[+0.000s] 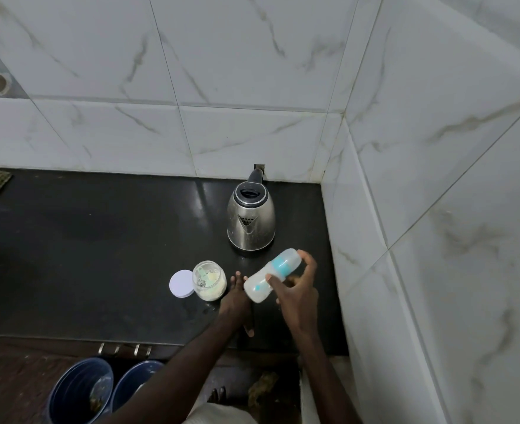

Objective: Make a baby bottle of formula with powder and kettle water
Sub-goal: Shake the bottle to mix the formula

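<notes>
— What are the hands doing?
— The right hand (298,289) wraps its fingers around the baby bottle (271,275), tipped sideways over the counter (99,255). The left hand (235,298) lies flat, fingers spread.
— And the jar (209,280)?
— Open, with pale powder inside, its lid (181,283) beside it. The kettle (250,220) stands behind, near the wall corner.

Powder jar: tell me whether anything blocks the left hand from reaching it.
Nothing visible does. The left hand rests flat on the countertop right beside the open powder jar; the jar's lid lies on its far side.
</notes>
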